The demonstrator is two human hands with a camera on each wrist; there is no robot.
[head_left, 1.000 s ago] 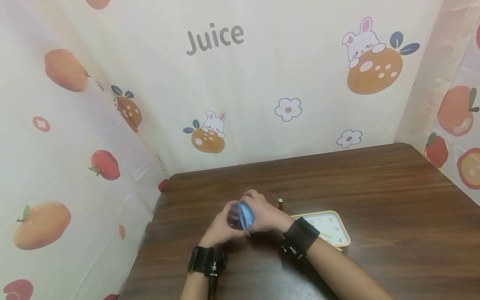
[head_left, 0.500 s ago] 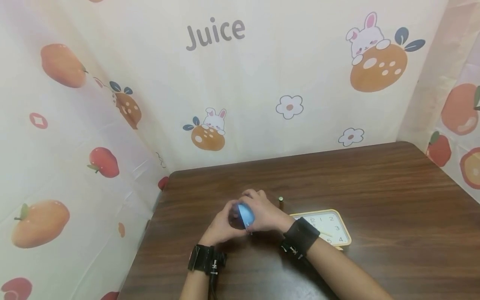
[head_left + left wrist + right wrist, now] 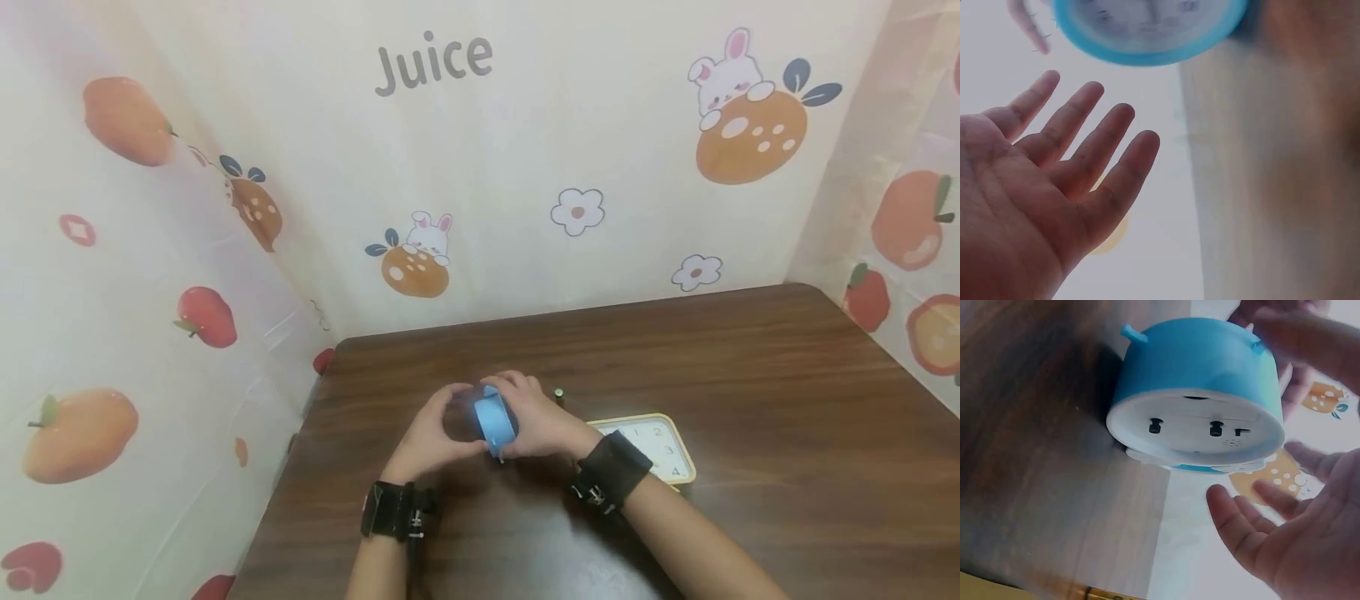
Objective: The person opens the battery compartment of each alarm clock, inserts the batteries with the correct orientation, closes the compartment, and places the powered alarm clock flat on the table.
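A small round blue alarm clock [image 3: 494, 423] is between the two hands, low over or on the table. Its white back with black knobs [image 3: 1216, 428] faces the right hand, and its dial [image 3: 1147, 19] faces the left. The short feet point toward the person. My left hand [image 3: 429, 442] is spread beside the dial, its straight fingers [image 3: 1125, 159] apart from the clock. My right hand [image 3: 543, 423] arches around the back side, with relaxed fingers [image 3: 1235, 519] clear of the casing. Whether its thumb [image 3: 1310, 347] touches a foot, I cannot tell.
A square yellow-framed clock [image 3: 678, 433] lies face up to the right, partly covered by the right forearm. Near it a small battery [image 3: 558, 395] stands upright. The brown wooden table [image 3: 675, 350] is bordered by a fruit-printed curtain [image 3: 510, 167].
Both hands gripped the blue clock earlier. Now the fingers have loosened and spread off it, the left hand has drawn away a little leftward, and the clock's blue side shows more fully.
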